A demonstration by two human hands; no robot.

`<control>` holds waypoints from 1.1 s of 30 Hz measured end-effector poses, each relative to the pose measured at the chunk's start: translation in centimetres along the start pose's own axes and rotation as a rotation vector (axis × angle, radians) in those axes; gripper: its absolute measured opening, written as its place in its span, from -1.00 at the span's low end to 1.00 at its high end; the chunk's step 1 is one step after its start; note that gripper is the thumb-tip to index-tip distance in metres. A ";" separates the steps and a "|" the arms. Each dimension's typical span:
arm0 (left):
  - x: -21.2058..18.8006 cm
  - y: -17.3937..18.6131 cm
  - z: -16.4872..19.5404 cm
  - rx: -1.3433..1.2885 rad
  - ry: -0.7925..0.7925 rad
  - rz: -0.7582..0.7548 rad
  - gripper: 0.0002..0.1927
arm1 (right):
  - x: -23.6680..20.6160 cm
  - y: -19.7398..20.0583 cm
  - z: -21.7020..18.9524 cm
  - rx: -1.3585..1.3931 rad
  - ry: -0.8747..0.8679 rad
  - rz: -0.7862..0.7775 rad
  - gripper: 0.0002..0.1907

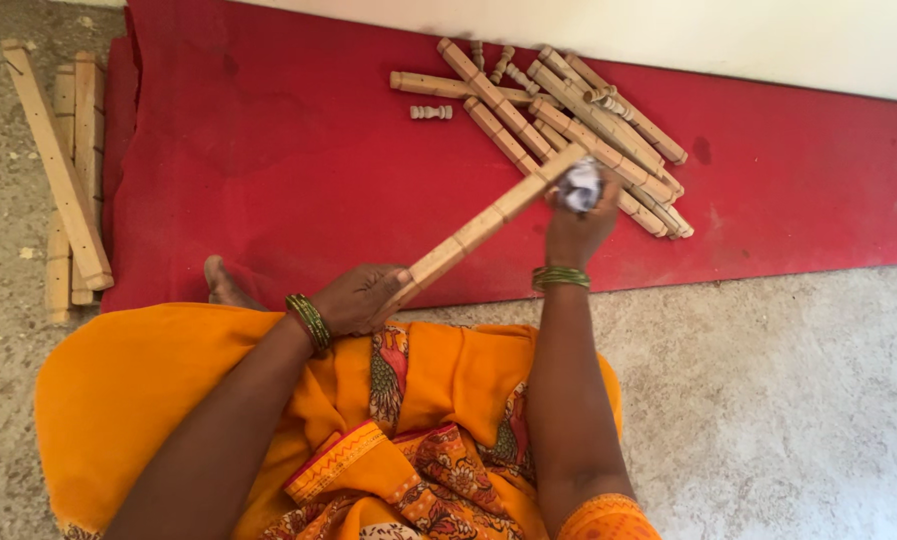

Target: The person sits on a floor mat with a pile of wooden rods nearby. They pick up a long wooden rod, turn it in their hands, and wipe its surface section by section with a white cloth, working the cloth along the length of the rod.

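A long turned wooden leg (483,226) with square and grooved sections slants from my lap up to the right. My left hand (360,297) grips its near end. My right hand (576,222) holds a crumpled pale wad, paper or cloth I cannot tell (581,186), pressed against the leg's far end. Both wrists wear green bangles. Just beyond the right hand lies a pile of similar wooden legs (588,120) on the red mat (268,150).
Several flat wooden slats (68,180) lie on the concrete floor at the left, beside the mat's edge. A small turned spindle (431,112) lies alone on the mat. My orange garment (168,380) covers my lap; a bare foot (223,285) pokes out.
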State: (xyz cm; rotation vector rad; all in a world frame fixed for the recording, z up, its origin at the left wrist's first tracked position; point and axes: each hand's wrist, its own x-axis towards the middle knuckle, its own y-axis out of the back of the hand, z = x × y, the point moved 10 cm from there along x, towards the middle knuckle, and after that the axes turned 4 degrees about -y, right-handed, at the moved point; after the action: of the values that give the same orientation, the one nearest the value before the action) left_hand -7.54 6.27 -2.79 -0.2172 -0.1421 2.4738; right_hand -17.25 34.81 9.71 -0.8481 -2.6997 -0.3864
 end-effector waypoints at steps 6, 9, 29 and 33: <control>0.1 -0.4 -0.8 -0.048 0.020 -0.021 -0.50 | 0.3 0.4 -0.3 0.133 0.115 -0.026 -0.81; 0.3 0.7 -1.9 -0.081 0.104 0.070 -0.49 | -2.2 -3.6 -0.1 -0.188 0.119 -0.212 -0.87; -0.1 4.8 1.8 -0.375 -0.119 0.465 -0.77 | -13.9 -10.6 -6.0 0.146 0.258 -0.987 -0.58; 0.1 4.6 0.3 -0.484 -0.098 0.439 -0.72 | -16.3 -10.8 -7.2 -0.052 0.479 -0.910 -0.57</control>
State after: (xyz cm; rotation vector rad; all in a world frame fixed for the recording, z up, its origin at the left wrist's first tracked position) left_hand -10.41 2.74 -3.21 -0.3612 -0.8159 2.8474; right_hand -9.39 15.55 8.91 0.4801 -2.4390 -0.7238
